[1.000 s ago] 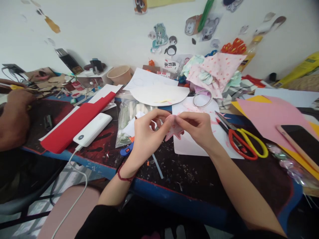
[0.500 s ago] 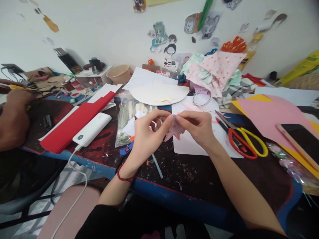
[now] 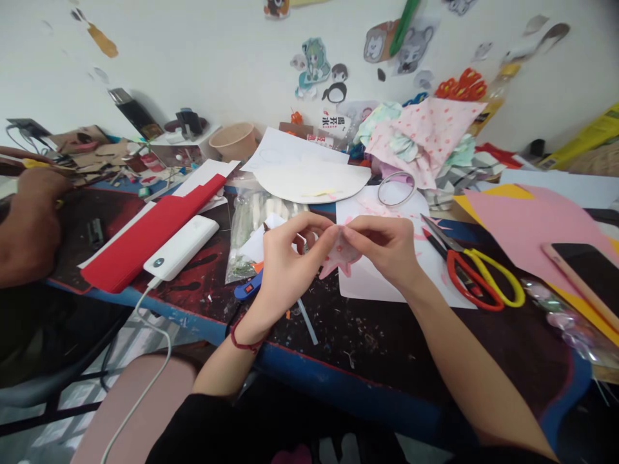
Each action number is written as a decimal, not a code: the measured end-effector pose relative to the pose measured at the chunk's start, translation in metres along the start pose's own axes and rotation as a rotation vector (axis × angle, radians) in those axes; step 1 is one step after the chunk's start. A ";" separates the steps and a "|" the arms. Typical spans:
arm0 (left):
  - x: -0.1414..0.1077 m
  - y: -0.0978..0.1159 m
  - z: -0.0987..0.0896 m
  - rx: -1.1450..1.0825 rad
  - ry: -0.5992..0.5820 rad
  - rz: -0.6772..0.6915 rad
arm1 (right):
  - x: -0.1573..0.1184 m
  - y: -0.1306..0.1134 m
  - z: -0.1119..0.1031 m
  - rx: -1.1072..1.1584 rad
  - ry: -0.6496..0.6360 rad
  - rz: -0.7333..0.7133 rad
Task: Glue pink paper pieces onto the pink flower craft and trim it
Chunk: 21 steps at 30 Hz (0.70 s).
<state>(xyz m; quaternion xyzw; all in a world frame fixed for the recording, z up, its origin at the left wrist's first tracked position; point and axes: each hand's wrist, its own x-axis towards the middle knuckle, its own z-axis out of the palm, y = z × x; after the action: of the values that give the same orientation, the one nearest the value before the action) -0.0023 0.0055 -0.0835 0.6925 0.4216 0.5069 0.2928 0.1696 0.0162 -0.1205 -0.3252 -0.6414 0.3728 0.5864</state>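
Note:
A small pink piece (image 3: 341, 256) with pointed edges and reddish spots hangs between my two hands above the dark table. My left hand (image 3: 296, 264) pinches its upper edge from the left with thumb and forefinger. From the right, the thumb and forefinger of my right hand (image 3: 387, 248) grip the same edge, fingertips almost touching the left ones. Behind the hands a white paper sheet (image 3: 360, 287) lies on the table, with a roll of clear tape (image 3: 396, 189) on it. Scissors (image 3: 476, 274) with red and yellow handles rest at its right.
At the left lie a red folded sheet (image 3: 149, 238) and a white power bank (image 3: 181, 248) with a cable. A blue tool (image 3: 248, 287) is beside my left wrist. A phone (image 3: 587, 274) lies right. Another person's arm (image 3: 33, 225) reaches in at far left.
The whole view has shifted slightly. Both hands keep their pinch on the pink piece, which now shows a little more of its spotted face.

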 end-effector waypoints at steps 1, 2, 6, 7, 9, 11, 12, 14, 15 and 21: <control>0.000 0.000 0.001 -0.001 0.001 0.001 | 0.000 0.000 0.000 0.003 -0.005 0.008; -0.001 0.000 0.001 -0.001 0.000 0.001 | 0.000 0.000 0.000 0.006 -0.010 0.014; -0.003 -0.003 0.001 0.029 -0.018 0.001 | 0.001 0.001 -0.001 -0.005 0.001 0.000; -0.004 -0.003 0.000 0.034 -0.026 -0.002 | 0.001 0.001 -0.001 -0.015 0.008 -0.008; -0.005 -0.004 -0.003 0.031 -0.041 -0.015 | 0.001 0.001 -0.001 -0.039 0.024 -0.026; -0.007 -0.004 -0.006 0.019 -0.045 -0.033 | 0.001 0.001 -0.001 -0.055 0.039 -0.044; -0.007 -0.003 -0.008 0.016 -0.043 -0.039 | 0.001 0.001 -0.001 -0.058 0.041 -0.049; -0.008 -0.003 -0.010 0.015 -0.041 -0.045 | 0.001 0.000 -0.001 -0.058 0.036 -0.049; -0.009 -0.002 -0.011 0.017 -0.040 -0.045 | 0.001 0.000 -0.001 -0.057 0.031 -0.045; -0.009 -0.001 -0.008 0.046 -0.021 -0.027 | 0.000 0.000 0.000 -0.042 0.056 0.032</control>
<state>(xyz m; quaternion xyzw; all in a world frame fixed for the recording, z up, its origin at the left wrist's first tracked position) -0.0114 -0.0024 -0.0857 0.6984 0.4394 0.4858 0.2883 0.1691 0.0163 -0.1209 -0.3577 -0.6272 0.3594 0.5913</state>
